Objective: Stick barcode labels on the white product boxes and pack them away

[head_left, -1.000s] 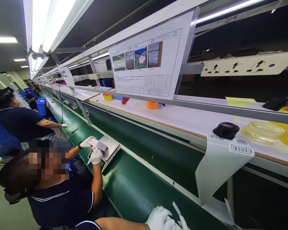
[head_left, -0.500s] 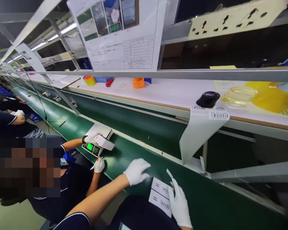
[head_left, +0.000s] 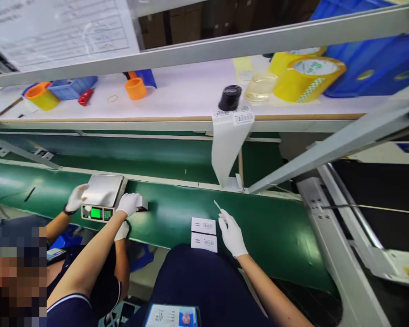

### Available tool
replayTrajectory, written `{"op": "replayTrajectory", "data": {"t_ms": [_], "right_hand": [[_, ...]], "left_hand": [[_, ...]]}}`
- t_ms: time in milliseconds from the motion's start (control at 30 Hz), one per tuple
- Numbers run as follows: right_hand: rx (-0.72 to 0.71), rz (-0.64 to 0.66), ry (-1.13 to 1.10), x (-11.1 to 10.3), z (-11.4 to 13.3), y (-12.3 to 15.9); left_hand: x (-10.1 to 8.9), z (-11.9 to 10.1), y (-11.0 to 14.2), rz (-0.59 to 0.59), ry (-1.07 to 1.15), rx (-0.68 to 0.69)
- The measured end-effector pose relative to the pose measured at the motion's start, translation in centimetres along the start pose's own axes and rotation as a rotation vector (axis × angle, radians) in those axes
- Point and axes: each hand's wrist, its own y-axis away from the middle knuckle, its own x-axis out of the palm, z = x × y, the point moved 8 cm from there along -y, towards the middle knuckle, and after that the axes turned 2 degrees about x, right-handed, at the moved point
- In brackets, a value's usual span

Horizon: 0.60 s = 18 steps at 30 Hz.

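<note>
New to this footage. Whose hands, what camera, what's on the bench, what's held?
No machine here: these are a person's own two hands in white gloves. One camera worn on the head took every picture, looking forward and down. The left hand touches a box beside the scale; whether it grips is unclear. The right hand holds a thin white strip. Two barcoded boxes lie near the edge of the green bench. The other gloved hands, at the scale, are a co-worker's. Yellow tape stands on the shelf above.
</note>
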Motion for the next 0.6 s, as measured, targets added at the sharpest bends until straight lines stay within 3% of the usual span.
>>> {"op": "replayTrajectory", "data": {"t_ms": [100, 200, 300, 367, 467, 600], "right_hand": [[0.042, -0.042, -0.075, -2.0, -0.1, -0.4], [0.101, -0.053, -0.135, -3.2, -0.5, -1.1], [0.145, -0.012, -0.124, -3.6, -0.7, -2.0], [0.15, 0.03, -0.073, -3.8, -0.3, -2.4], [0.145, 0.116, 0.043, -4.1, 0.8, -2.7], [0.21, 0.249, 0.111, -3.6, 2.0, -3.1]], "left_hand": [[-2.2, -6.0, -2.8, -0.08, 0.11, 0.058], [-4.2, -15.9, -4.8, -0.149, 0.257, 0.208], [-4.3, -26.4, -5.9, -0.1, 0.322, 0.41], [-3.4, -31.4, -6.2, -0.028, 0.322, 0.528], [-1.0, -34.3, -6.4, 0.135, 0.406, 0.656], [1.7, -31.3, -6.7, 0.247, 0.682, 0.648]]}}
